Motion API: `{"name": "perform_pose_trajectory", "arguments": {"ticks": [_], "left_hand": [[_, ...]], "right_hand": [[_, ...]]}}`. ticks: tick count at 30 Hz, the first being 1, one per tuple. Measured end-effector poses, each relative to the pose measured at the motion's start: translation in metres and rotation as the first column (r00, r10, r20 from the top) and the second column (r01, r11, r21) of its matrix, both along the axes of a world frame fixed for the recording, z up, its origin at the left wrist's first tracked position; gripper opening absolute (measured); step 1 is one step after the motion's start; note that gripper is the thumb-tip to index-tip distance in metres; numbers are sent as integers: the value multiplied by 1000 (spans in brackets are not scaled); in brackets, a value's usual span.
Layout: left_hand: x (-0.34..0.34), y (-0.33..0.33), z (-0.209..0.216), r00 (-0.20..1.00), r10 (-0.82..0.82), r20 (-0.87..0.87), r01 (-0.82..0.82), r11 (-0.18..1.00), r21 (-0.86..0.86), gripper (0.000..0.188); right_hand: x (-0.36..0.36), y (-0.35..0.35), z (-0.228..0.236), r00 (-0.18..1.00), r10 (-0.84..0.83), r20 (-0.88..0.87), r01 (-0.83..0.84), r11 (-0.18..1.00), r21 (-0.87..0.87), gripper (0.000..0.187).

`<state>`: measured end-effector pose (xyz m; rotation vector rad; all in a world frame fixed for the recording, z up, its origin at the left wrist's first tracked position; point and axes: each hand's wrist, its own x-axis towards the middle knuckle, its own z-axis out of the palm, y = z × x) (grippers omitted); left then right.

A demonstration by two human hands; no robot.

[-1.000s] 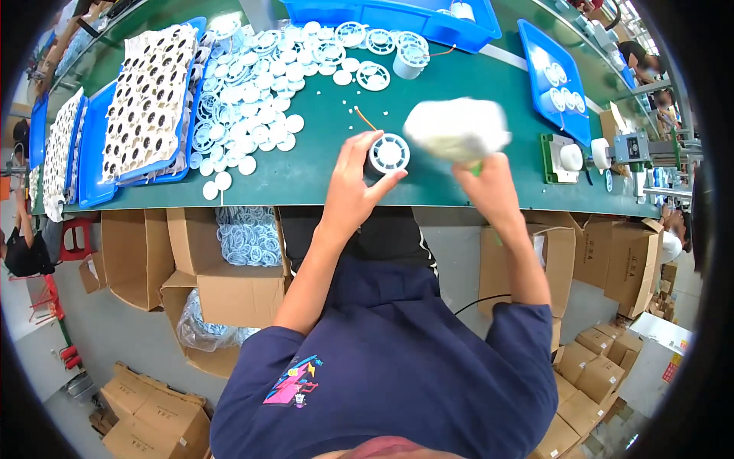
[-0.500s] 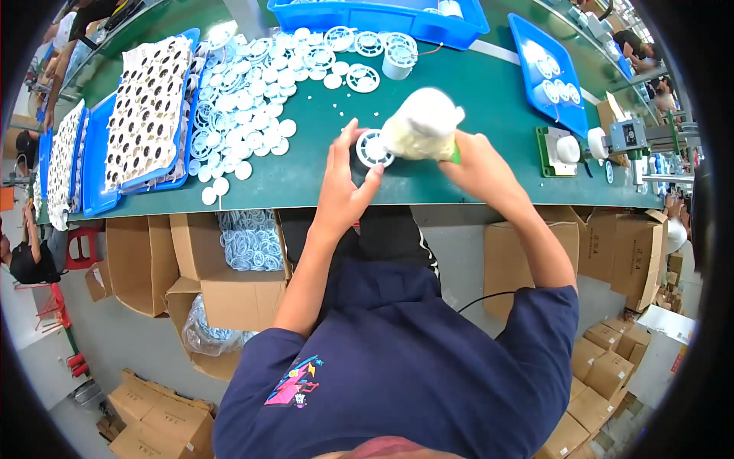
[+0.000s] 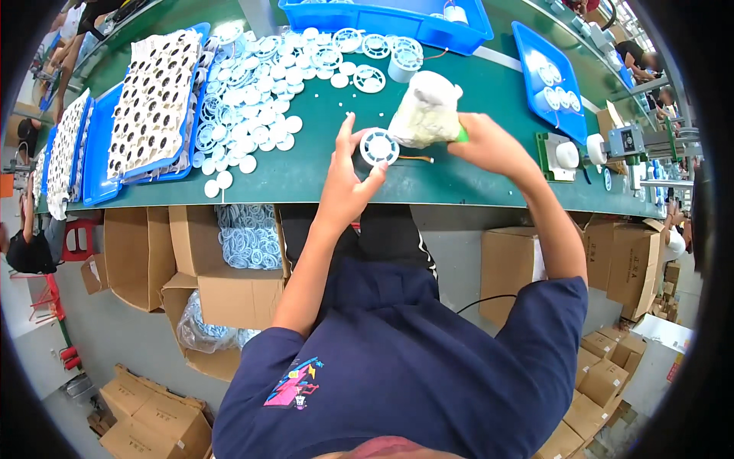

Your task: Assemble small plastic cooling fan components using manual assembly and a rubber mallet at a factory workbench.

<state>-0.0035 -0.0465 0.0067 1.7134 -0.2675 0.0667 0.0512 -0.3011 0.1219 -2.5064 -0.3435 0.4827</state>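
My left hand (image 3: pixel 345 182) curls around a small round white housing with a spoked ring top (image 3: pixel 379 148), steadying it upright on the green bench. A short thin wire (image 3: pixel 417 158) with a small connector sticks out from its right side. In my right hand (image 3: pixel 493 147) is a mallet (image 3: pixel 428 111), its green handle gripped and its thick head wrapped in white and yellowish cloth. The mallet head is just beyond and to the right of the housing, near its rim; whether they touch I cannot tell. Another similar white housing (image 3: pixel 401 69) stands farther back.
Many pale discs and rings (image 3: pixel 260 107) are heaped left of my hands. Beyond them are moulded trays (image 3: pixel 153 103) on blue bins. A long blue bin (image 3: pixel 390 19) is at the back, and a blue tray (image 3: pixel 527 46) with housings at the right, near a small press-like fixture (image 3: pixel 604 149).
The mallet head has shifted a little away from the housing, uncovering more of its ring and the wire. My left hand keeps its hold on the housing.
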Motion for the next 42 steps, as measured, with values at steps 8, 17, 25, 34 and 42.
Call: {"name": "perform_pose_trajectory", "arguments": {"ticks": [8, 17, 25, 34, 42], "left_hand": [[2, -2, -1, 999, 14, 31, -17, 991, 129, 113], [0, -1, -7, 997, 19, -69, -10, 992, 125, 91], [-1, 1, 7, 999, 33, 25, -35, 996, 83, 107], [1, -2, 7, 995, 69, -69, -72, 997, -38, 82], [13, -17, 23, 990, 98, -101, -109, 988, -109, 85]], "right_hand": [[38, 32, 20, 951, 205, 232, -154, 963, -219, 30], [10, 65, 66, 842, 424, 333, -239, 848, -473, 28], [-55, 34, 57, 905, 379, 192, -251, 842, -477, 21], [-77, -54, -66, 722, -623, 300, 602, 780, 172, 52], [-56, -8, -56, 601, -474, 644, 499, 852, 161, 69]]}}
